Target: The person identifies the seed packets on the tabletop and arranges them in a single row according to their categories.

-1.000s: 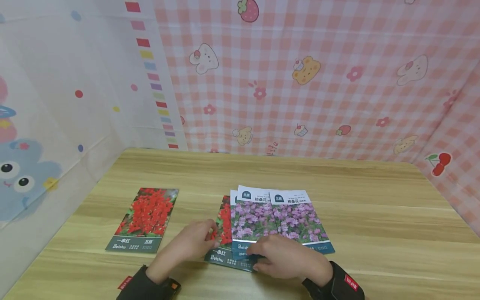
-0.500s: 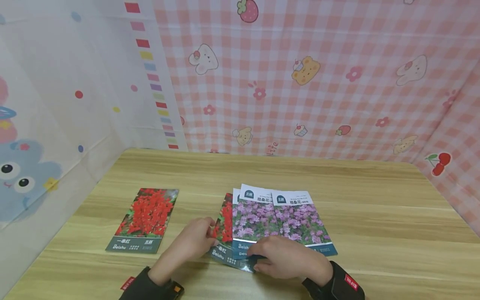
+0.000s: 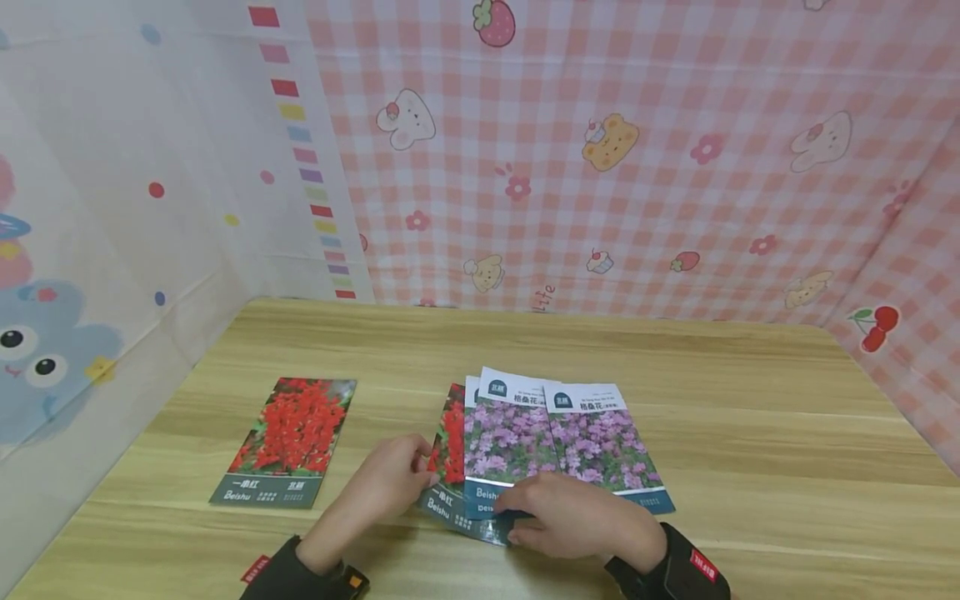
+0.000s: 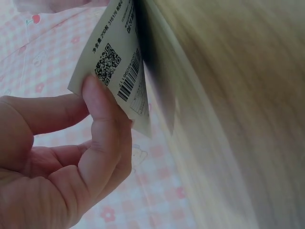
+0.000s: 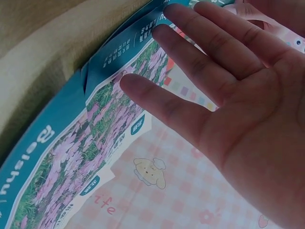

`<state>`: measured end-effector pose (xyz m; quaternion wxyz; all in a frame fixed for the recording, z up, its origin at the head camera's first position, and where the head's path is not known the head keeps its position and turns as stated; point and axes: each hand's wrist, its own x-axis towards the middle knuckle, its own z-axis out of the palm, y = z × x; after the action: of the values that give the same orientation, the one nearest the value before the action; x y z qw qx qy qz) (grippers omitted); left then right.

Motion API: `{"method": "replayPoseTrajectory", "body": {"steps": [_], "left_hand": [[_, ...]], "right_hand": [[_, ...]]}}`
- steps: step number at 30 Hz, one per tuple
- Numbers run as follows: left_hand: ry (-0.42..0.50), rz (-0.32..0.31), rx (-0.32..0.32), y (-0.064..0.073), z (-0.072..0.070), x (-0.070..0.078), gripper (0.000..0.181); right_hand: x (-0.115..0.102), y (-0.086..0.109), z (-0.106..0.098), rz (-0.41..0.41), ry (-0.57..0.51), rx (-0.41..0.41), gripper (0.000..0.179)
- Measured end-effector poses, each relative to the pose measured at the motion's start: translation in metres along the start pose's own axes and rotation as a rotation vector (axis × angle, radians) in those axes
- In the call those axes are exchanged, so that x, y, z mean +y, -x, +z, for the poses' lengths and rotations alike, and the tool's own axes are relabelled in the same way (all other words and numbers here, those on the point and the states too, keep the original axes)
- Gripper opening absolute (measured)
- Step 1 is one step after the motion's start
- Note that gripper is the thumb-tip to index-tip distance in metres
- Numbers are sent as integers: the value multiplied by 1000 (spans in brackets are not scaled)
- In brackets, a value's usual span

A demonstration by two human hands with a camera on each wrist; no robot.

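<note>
In the head view my left hand (image 3: 378, 487) pinches the left edge of a red-flower seed packet (image 3: 452, 442); the left wrist view shows that packet's pale printed back (image 4: 116, 62) tilted up off the table. Several purple-flower seed packets (image 3: 510, 437) lie fanned over it, the rightmost (image 3: 603, 442) slanting off to the right. My right hand (image 3: 570, 512) rests on their lower edges. From the right wrist its fingers (image 5: 167, 102) look straight, with tips against the purple packets (image 5: 102, 112). Its thumb's contact is unclear. Another red-flower seed packet (image 3: 296, 429) lies flat at the left.
The wooden table (image 3: 772, 433) stretches behind and to the right of the packets. A pink checked cloth (image 3: 637, 208) hangs along its back and right sides, and a white patterned cloth (image 3: 202, 108) hangs at the left. Both wrists wear black bands (image 3: 675, 562).
Since a second ago, the pile of packets has shifted slightly right, and the held red-flower packet has turned and bent up a little at the left. The right hand has stayed in place.
</note>
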<state>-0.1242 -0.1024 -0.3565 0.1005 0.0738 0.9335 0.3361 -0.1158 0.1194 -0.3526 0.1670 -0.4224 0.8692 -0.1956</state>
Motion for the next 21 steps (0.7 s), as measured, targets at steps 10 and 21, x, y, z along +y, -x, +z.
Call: {"method": "replayPoseTrajectory", "body": {"steps": [10, 21], "left_hand": [[58, 21, 49, 3, -9, 1, 16], [30, 19, 95, 12, -38, 3, 15]], "right_hand": [[2, 2, -1, -17, -52, -3, 26], [4, 4, 0, -82, 23, 32, 26]]}}
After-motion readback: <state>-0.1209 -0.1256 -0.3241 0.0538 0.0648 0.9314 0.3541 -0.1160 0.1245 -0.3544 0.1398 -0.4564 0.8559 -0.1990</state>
